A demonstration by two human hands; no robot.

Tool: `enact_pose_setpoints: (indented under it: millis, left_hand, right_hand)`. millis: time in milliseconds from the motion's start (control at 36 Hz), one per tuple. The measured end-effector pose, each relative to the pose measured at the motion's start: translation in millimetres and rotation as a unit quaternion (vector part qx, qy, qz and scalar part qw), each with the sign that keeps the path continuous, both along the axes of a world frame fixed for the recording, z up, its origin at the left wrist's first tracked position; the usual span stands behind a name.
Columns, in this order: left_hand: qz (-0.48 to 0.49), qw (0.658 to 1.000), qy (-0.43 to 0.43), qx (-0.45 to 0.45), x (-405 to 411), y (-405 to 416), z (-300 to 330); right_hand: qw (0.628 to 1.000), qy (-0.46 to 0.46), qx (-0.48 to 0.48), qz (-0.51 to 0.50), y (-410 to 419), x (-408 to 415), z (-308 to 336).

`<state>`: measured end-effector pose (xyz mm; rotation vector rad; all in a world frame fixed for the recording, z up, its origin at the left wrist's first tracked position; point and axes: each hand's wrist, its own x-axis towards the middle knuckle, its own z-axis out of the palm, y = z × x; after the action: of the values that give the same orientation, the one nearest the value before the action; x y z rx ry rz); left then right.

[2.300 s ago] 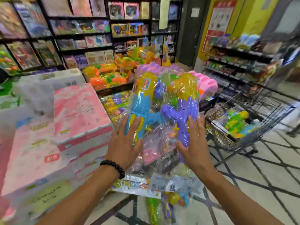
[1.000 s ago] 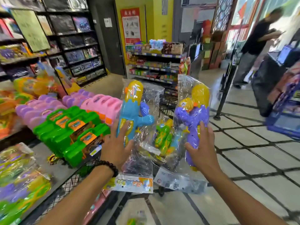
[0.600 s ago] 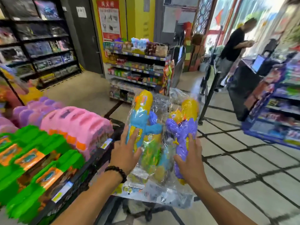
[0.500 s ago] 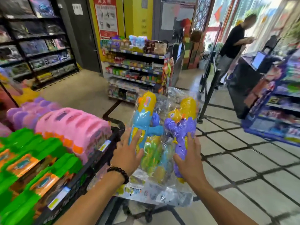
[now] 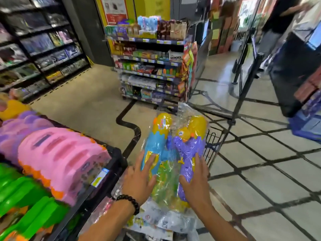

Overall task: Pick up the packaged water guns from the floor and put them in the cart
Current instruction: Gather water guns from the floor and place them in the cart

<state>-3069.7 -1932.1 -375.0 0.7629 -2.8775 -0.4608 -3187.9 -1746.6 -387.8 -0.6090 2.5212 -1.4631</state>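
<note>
Two clear plastic bags of toy water guns are pressed between the hands, held upright over the wire cart (image 5: 214, 141), whose rim shows at three o'clock of the bundle. The left hand (image 5: 139, 180) lies with straight, spread fingers on the blue-and-yellow water gun in its bag (image 5: 157, 143); the right hand (image 5: 195, 181) lies likewise on the purple-and-yellow water gun in its bag (image 5: 189, 146). A black bead bracelet (image 5: 129, 202) circles the left wrist. At nine o'clock, pink plastic toys (image 5: 59, 159) and green plastic toys (image 5: 26, 202) fill a black display bin. At twelve o'clock stands a snack shelf (image 5: 149, 66).
</note>
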Motion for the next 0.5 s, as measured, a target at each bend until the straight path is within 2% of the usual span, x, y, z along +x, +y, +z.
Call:
enact_pose_setpoints:
  millis: [278,500]
  left_hand:
    - [0.014,0.993,-0.112,0.032,-106.8,-34.5,-85.0]
    - [-0.015,0.991,-0.12,0.049,-147.0,-44.1,-157.4]
  right_hand:
    - [0.997,-0.073,0.034,-0.009,-42.0,-93.9,-87.3]
    - [0.993,-0.091,0.065,-0.031,-50.1,-124.3,-146.3]
